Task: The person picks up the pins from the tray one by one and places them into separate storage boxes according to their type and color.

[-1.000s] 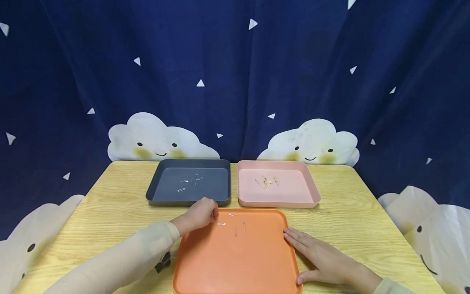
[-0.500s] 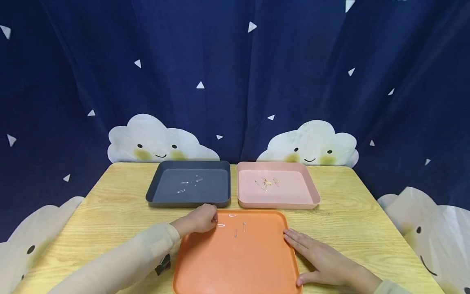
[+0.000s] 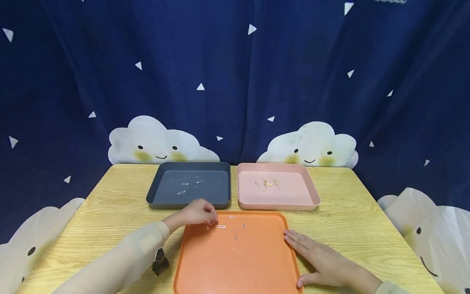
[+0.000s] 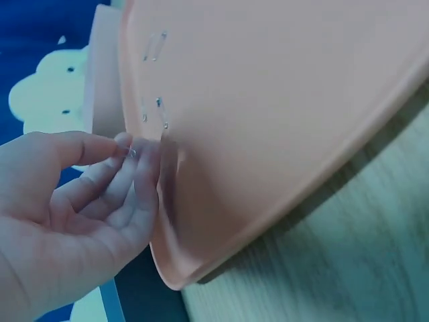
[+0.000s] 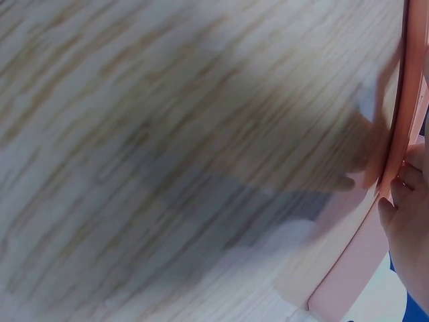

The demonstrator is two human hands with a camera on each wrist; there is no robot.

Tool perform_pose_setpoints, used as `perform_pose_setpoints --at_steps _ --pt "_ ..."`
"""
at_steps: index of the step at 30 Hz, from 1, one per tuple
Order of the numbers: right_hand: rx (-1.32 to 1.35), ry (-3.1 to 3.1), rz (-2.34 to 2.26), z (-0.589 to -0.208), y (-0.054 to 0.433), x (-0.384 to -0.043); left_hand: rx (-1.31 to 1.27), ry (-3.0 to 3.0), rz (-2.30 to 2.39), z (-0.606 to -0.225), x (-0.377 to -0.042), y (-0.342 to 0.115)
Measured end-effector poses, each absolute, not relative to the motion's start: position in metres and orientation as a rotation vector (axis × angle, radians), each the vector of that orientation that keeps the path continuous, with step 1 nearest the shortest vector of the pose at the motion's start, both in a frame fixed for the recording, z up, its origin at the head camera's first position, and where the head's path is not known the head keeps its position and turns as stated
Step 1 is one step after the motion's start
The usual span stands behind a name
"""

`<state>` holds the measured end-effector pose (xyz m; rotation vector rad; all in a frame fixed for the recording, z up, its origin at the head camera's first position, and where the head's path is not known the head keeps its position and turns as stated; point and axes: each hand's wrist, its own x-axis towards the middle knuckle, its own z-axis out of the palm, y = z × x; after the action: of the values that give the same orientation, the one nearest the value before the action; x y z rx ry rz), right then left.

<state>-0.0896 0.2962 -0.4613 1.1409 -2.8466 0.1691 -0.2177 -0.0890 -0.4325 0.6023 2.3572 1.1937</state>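
My left hand [image 3: 201,212] is over the far left corner of the orange tray [image 3: 238,261]. In the left wrist view its thumb and fingertips pinch a small silver safety pin [image 4: 131,153], mostly hidden by the fingers. Several silver safety pins lie on the tray near its far edge, one pin [image 3: 221,226] right beside the left fingertips and another pin [image 3: 236,234] closer to the middle. My right hand [image 3: 323,259] rests with straight fingers along the tray's right rim, its thumb touching the rim lower down.
Behind the orange tray stand a dark grey tray [image 3: 165,199] with several silver safety pins and a pink tray [image 3: 293,200] with several gold ones. All stand on a wooden table [image 3: 352,220], with a blue curtain [image 3: 235,61] beyond. A dark block-like thing [image 3: 160,262] shows under the left forearm.
The left hand has come up a little and shifted slightly left, off the tray's corner surface, with its fingers turned more into view. The right hand has stayed at the rim.
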Motion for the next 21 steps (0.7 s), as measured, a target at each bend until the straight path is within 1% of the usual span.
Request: perform_pose_setpoints --at_steps 9,15,21 --pt "1.141 -2.830 0.166 -0.461 0.296 -0.090 0.337 2.021 1.549 -0.434 -0.223 -0.101" --pt "1.140 -2.829 0.164 -0.461 0.296 -0.090 0.289 1.985 1.630 -0.426 -0.228 -0.108" --pt "1.147 -2.816 0.157 -0.461 0.296 -0.089 0.231 1.998 1.634 -0.411 -0.239 -0.115"
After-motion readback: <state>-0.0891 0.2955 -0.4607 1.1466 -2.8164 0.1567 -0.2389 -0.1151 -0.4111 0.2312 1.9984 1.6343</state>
